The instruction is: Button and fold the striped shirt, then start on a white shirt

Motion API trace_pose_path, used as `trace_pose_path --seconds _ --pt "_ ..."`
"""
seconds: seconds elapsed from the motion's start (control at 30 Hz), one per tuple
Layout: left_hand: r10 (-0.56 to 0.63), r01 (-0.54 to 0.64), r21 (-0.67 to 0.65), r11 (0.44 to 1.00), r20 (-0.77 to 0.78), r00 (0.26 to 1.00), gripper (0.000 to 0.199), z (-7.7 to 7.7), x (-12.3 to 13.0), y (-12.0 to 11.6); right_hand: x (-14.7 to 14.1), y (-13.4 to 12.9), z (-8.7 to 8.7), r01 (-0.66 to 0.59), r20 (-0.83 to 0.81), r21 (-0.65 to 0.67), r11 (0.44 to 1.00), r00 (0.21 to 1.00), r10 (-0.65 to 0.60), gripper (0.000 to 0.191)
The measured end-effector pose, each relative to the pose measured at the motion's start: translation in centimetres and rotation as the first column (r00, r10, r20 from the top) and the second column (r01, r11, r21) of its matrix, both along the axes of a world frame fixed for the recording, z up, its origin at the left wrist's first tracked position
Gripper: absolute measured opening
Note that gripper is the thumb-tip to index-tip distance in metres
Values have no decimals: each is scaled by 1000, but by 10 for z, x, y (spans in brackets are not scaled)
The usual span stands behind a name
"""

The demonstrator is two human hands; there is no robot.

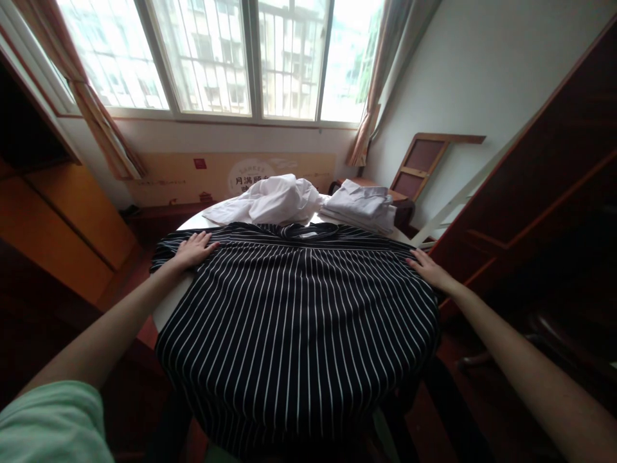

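Observation:
A black shirt with thin white stripes [299,321] lies spread over a round white table [166,307], its collar at the far side and its lower part draping over the near edge. My left hand [194,249] rests flat on the shirt near the left sleeve, fingers outstretched. On the opposite side my right hand [429,269] touches the right shoulder area, its fingers extended over the cloth. Behind the collar sit a loosely heaped white garment [274,200] and, to its right, a stack of folded white clothes [359,204].
Barred windows [216,58] with tied curtains [103,128] span the far wall above a printed banner [187,177]. A wooden chair [419,164] stands at the back right. Dark red wooden panelling [520,193] rises on the right, and an orange cabinet [62,225] is on the left.

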State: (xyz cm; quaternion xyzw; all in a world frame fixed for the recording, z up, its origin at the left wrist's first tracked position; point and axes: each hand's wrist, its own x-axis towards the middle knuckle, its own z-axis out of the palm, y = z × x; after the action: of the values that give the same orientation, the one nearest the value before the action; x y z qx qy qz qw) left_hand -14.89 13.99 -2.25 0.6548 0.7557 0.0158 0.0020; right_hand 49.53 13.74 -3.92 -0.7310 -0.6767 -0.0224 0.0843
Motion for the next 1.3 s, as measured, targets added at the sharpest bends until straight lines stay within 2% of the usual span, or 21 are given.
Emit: trace_pose_path --seconds 0.07,0.17,0.27,0.33,0.4,0.47,0.57,0.67,0.73,0.87,0.97,1.07,1.13,1.23,1.3 --pt "53 -53 -4 999 -42 998 56 8 3 -1 4 0 4 25 15 -43 999 1000 -24 52" --pt "94 -88 52 995 -127 987 49 26 26 7 -16 7 17 19 93 -62 998 996 -13 51" --pt "-65 73 124 990 -70 995 47 36 67 23 -62 19 28 -166 116 4 986 980 164 51" --pt "-244 246 172 954 -36 969 48 32 92 32 -96 25 28 -310 71 15 951 949 308 48" --pt "-335 333 162 929 -17 942 48 20 106 36 -125 28 24 -319 40 -15 948 947 319 48" --pt "-333 329 155 932 5 943 48 8 105 37 -144 27 17 -265 30 -23 964 964 266 49" --pt "-266 259 133 957 33 963 50 -5 83 36 -156 22 12 -256 27 -29 966 966 257 50" --pt "-201 198 85 977 34 979 55 -6 60 36 -159 17 16 -277 34 -36 960 960 278 51" --pt "-171 169 61 984 23 985 55 -3 54 35 -163 17 23 -276 42 -34 961 960 277 51" --pt "-137 141 57 988 -60 989 47 13 72 33 -184 22 41 -193 66 54 980 980 190 47" --pt "-221 231 149 962 -79 972 37 27 107 29 -208 35 55 -193 41 55 980 981 191 52" --pt "-343 338 204 919 -12 939 31 35 143 28 -229 55 68 -277 -63 -7 961 959 276 32" --pt "-412 399 200 895 25 911 30 37 161 30 -239 70 77 -269 -277 6 963 925 261 21" --pt "-475 459 162 873 71 877 30 37 175 36 -245 85 83 -207 -561 29 978 807 187 26" --pt "-494 478 157 864 84 865 30 35 176 40 -244 86 82 -275 -571 -43 961 795 202 31"
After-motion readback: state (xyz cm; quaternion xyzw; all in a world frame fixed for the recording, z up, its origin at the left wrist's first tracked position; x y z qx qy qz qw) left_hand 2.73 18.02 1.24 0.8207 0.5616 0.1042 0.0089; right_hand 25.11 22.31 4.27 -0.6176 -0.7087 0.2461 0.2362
